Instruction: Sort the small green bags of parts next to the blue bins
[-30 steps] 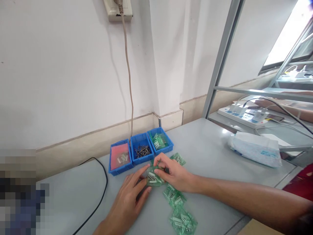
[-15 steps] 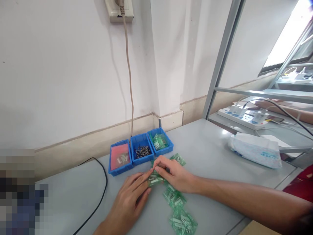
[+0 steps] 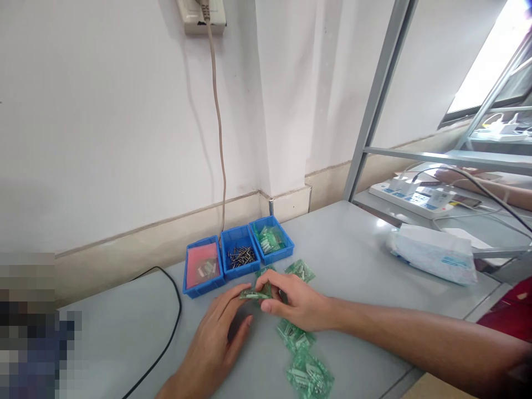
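Note:
My right hand (image 3: 291, 296) pinches a small green plastic bag (image 3: 254, 295) with metal parts inside, holding it tilted just above the table. On the bag's left, my left hand (image 3: 220, 327) has its fingers stretched out with the tips at the bag's edge; its thumb is apart from it. Another green bag (image 3: 303, 270) lies beyond my right hand. Nearer to me lie a green bag (image 3: 296, 335) partly under my right wrist and a larger green bag (image 3: 310, 374). Part of one more bag shows behind my right fingers.
Three blue bins stand along the wall: a bin with pink sheet (image 3: 201, 288), a bin of loose screws (image 3: 240, 272) and a bin of green bags (image 3: 277, 256). A black cable (image 3: 178, 313) crosses the table's left. A white soft pack (image 3: 434, 255) lies right, near a metal frame (image 3: 376, 100).
The green bag between my hands has been lifted and tilted from the table by my right hand. My right fingers have opened slightly around it; my left hand has shifted a little left.

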### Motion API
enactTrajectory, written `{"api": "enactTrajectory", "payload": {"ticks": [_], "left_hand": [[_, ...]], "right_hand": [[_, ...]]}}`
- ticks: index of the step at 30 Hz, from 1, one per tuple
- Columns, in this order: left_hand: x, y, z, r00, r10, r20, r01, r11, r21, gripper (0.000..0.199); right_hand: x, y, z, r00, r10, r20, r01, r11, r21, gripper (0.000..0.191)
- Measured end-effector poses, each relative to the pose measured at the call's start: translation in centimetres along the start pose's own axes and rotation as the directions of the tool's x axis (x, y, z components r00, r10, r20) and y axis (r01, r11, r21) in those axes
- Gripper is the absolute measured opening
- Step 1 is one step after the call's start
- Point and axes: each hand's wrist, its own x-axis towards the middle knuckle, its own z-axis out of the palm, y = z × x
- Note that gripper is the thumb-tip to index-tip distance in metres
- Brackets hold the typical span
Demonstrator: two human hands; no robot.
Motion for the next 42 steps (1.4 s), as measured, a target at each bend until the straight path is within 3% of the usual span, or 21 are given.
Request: {"api": "enactTrajectory", "payload": {"ticks": [3, 7, 11, 17, 21, 25, 42], "left_hand": [[0.01, 0.00, 0.02, 1.000, -0.017, 0.010, 0.017, 1.000, -0.016, 0.038], [-0.13, 0.04, 0.07, 1.000, 0.008, 0.003, -0.008, 1.000, 0.003, 0.037], [-0.30, 0.11, 0.13, 1.000, 0.015, 0.000, -0.015, 0.999, 0.031, 0.035], [-0.27, 0.14, 0.17, 0.999, 0.033, -0.010, -0.032, 0.999, 0.027, 0.036], [-0.32, 0.07, 0.21, 0.999, 0.038, -0.017, -0.038, 0.999, 0.017, 0.036], [-0.32, 0.02, 0.26, 0.999, 0.037, -0.005, -0.037, 0.999, 0.016, 0.036], [-0.42, 0.09, 0.22, 0.999, 0.039, -0.006, -0.039, 0.999, 0.029, 0.037]], "right_hand": [[0.02, 0.14, 0.27, 0.999, 0.037, 0.014, -0.036, 0.997, -0.061, 0.042], [0.10, 0.23, 0.45, 0.996, -0.069, -0.060, 0.062, 0.992, -0.107, 0.016], [0.20, 0.13, 0.32, 0.986, -0.138, -0.093, 0.128, 0.986, -0.108, 0.012], [0.26, 0.17, 0.28, 0.980, -0.153, -0.127, 0.142, 0.986, -0.091, 0.014], [0.22, 0.61, 0.37, 0.991, -0.071, -0.114, 0.056, 0.990, -0.129, 0.022], [0.13, 0.46, 0.27, 0.997, -0.018, -0.075, 0.014, 0.999, -0.047, 0.015], [0.15, 0.31, 0.33, 0.985, -0.099, -0.140, 0.079, 0.986, -0.144, 0.026]]}}
